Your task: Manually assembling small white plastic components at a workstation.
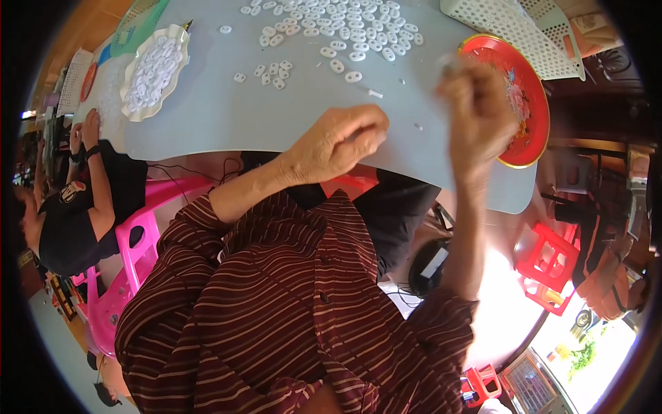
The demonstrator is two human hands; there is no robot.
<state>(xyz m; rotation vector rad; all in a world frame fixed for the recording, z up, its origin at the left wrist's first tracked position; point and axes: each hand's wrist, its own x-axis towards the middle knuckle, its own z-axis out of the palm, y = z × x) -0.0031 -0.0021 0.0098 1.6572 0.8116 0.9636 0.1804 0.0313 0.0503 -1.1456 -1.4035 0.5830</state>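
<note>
My left hand (341, 143) is closed at the near edge of the grey table (227, 124), its fingers curled together. Whatever they hold, if anything, is hidden. Over the left rim of a red round tray (536, 138) with a floral pattern, my right hand (483, 114) is smeared by motion. A pale blur shows at its fingertips, too unclear to name. Ahead of my hands lie many loose white oval plastic pieces with two holes (358, 31). Several smaller white pieces (278, 83) sit apart to their left. A small white peg-like bit (375, 94) lies between my hands.
At the left stands a scalloped white dish (127, 96) heaped with small white parts, beside a green mesh basket (138, 27). A cream perforated basket (510, 34) stands far right. Another person (76, 214) sits left by a pink chair (138, 245). Red stools (549, 255) stand right.
</note>
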